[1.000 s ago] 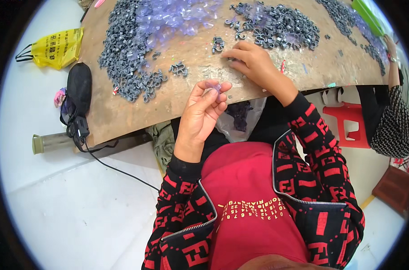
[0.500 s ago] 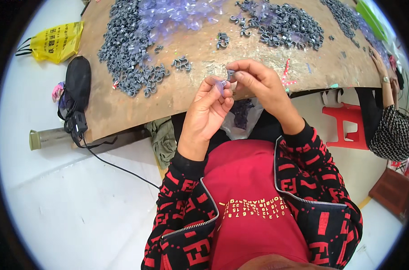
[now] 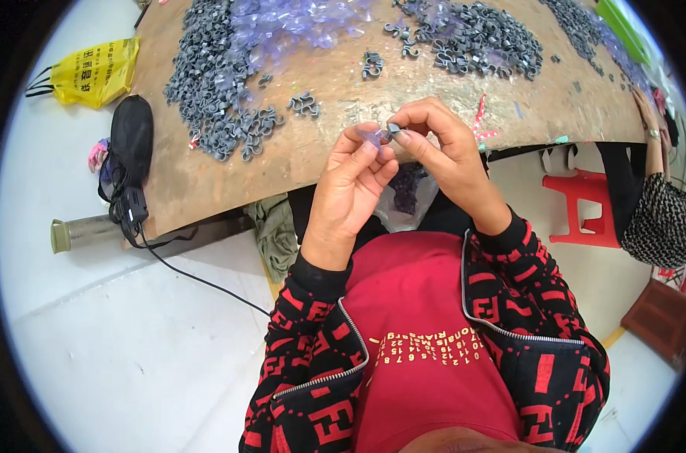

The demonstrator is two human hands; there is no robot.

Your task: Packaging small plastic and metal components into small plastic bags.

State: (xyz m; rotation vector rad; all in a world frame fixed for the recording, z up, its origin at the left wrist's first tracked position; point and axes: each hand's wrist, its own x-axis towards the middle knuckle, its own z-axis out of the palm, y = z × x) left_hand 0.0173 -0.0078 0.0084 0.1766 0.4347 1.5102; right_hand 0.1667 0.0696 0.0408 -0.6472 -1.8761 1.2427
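Though small, translucent purple piece (image 3: 370,138) in left hand (image 3: 348,183); grey clip (image 3: 393,128), right hand (image 3: 453,157).

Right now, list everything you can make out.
Worktable: 1, brown, top
Plastic clips: countless, grey, piled on the table
Translucent pieces: countless, purple, heaped at the top
Dotted strip: count unclear, red and white, table's near edge
Tray-like object: 1, green, upper right
Shopping bag: 1, yellow, upper left
Pouch: 1, black, table's left side
Cable: 1, black, lower left
Bottle: 1, grey with olive lid, left
Cloth: 1, olive, below table edge
Plastic bag: 1, clear, below table edge
Stool: 1, red, right
Co-worker's sleeve: 1, black and white, far right
Jacket: 1, black and red, bottom
T-shirt: 1, red, bottom centre
Left hand: 1, centre, pinching a purple piece
Right hand: 1, centre, pinching a grey clip
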